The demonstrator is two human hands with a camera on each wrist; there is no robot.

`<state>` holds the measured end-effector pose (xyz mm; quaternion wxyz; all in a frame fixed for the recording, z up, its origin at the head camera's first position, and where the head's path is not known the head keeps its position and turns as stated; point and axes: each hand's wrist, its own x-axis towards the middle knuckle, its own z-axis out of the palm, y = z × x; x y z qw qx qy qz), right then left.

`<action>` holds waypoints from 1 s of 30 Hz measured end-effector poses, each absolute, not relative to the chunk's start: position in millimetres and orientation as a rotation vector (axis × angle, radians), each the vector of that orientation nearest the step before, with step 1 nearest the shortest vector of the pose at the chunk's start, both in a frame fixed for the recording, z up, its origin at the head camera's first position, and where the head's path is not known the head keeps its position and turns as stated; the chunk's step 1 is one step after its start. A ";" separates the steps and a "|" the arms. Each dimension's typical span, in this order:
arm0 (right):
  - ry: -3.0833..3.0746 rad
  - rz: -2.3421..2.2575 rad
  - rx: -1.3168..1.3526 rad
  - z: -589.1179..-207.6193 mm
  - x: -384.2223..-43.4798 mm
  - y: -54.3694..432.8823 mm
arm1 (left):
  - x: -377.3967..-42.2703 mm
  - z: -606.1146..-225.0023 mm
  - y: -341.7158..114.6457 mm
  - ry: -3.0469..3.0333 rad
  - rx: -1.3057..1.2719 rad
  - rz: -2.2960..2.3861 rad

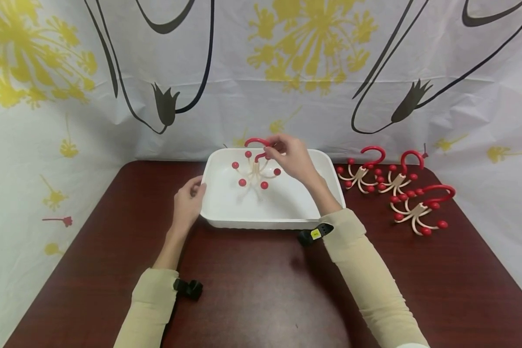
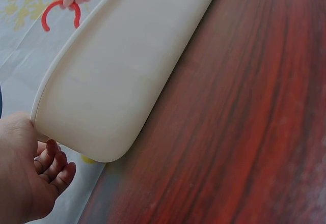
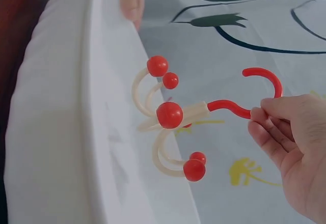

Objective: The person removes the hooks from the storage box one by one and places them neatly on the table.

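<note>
My right hand (image 1: pixel 289 153) pinches the red hook of a multi-arm hanger (image 1: pixel 256 169) and holds it over the white tray (image 1: pixel 265 224). Cream arms curve out from the hanger's stem, each tipped with a red ball, as the right wrist view shows the hanger (image 3: pixel 193 113) from the side. At the tray's left end, my left hand (image 1: pixel 188 200) grips the rim between thumb and fingers. The left wrist view shows that hand (image 2: pixel 30 168) at the tray's corner, fingers curled under the rim.
Three more hangers of the same kind stand to the right of the tray: one beside it (image 1: pixel 360 175), one in the middle (image 1: pixel 398 181) and one nearer me (image 1: pixel 417 211). They rest on a dark red wooden table (image 1: pixel 252 280). A patterned white curtain (image 1: pixel 261 96) hangs behind.
</note>
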<state>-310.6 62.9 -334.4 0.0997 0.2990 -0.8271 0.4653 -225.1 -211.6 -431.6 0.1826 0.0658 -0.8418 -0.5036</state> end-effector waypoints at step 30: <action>-2.314 1.144 0.797 -309.1 -279.3 150.6 | -222.5 -430.7 -210.1 -2.393 0.203 -1.422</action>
